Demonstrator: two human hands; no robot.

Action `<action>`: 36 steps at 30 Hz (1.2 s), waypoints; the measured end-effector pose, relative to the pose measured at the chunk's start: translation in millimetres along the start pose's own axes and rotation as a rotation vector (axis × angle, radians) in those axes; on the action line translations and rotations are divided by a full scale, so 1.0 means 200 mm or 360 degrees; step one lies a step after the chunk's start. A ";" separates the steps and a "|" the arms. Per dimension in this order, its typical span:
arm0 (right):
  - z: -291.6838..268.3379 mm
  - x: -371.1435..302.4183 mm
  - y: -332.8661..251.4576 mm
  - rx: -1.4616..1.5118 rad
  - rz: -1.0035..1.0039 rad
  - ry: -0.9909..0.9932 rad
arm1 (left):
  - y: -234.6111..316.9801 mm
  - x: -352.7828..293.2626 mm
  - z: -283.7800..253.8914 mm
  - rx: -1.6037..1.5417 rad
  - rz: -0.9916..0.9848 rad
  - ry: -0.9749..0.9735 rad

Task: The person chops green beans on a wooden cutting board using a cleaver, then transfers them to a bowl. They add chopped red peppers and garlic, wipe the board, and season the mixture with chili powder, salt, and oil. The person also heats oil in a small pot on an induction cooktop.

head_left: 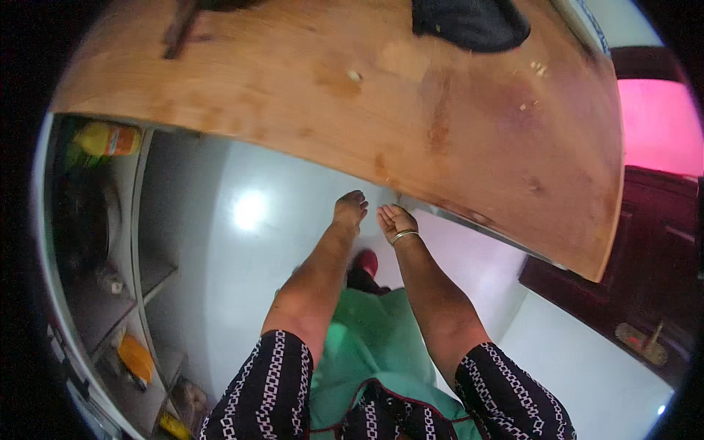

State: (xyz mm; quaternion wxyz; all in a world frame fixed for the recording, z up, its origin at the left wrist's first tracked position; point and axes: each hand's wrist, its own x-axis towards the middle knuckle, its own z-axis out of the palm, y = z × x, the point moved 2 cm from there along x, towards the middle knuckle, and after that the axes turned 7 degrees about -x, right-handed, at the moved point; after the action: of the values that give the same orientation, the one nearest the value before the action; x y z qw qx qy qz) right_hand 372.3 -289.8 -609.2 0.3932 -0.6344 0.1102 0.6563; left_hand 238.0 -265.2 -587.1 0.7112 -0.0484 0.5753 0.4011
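My left hand [351,207] and right hand [397,221] are apart, just short of the front edge of the counter [279,95]; fingers loosely bent on the left, palm upturned on the right, nothing seen in either. A bangle [405,236] circles my right wrist. On the counter: a pale scrap [355,75] well in from the front edge, crumbs [539,68] toward the right edge, and a dark item [473,23], identity uncertain, farther back. Below the front left corner, a yellow container [108,139] sits in shelving [138,227].
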 end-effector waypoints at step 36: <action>1.57 -1.75 -1.06 -0.2726 -0.2727 -0.0266 | 0.73 -2.02 0.05 -0.0245 0.0378 -0.0005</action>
State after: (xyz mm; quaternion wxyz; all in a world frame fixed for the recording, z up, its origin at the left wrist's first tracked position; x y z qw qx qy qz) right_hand 237.5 -78.3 -159.5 0.1590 -0.5117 -0.8402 0.0829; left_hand 148.2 -369.8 -181.1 0.6539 -0.0338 0.5434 0.5253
